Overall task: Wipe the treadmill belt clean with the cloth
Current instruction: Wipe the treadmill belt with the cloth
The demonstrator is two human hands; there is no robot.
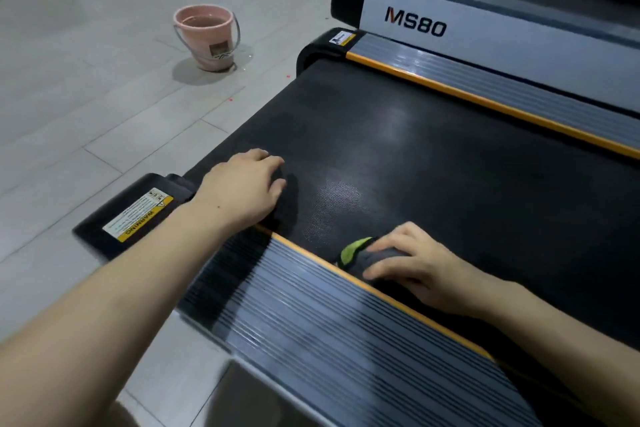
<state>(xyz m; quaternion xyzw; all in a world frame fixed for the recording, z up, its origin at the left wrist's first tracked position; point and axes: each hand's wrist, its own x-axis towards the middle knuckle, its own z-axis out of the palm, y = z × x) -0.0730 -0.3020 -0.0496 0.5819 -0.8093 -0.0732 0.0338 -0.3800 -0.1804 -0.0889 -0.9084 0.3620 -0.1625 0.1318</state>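
The cloth [360, 251] lies under the right hand [415, 267], whose fingers grip it at the belt's [433, 156] near edge; unwiped belt stretches away. Left hand [242, 187] rests open.

Two bare forearms, left grip [247, 184] and right grip [414, 267], sleeveless, unadorned.

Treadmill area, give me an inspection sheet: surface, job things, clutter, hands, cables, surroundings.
Surface: black treadmill belt, a glossy sheen in patches.
Job's things: grey and green cloth on the belt by the near side rail.
Clutter: nothing seen on the belt.
Hands: left hand rests on the belt edge, fingers curled loosely; right hand presses on the cloth.
Cables: nothing seen.
Surroundings: pink bucket holding water on the tiled floor; a second treadmill marked MS80 beyond.
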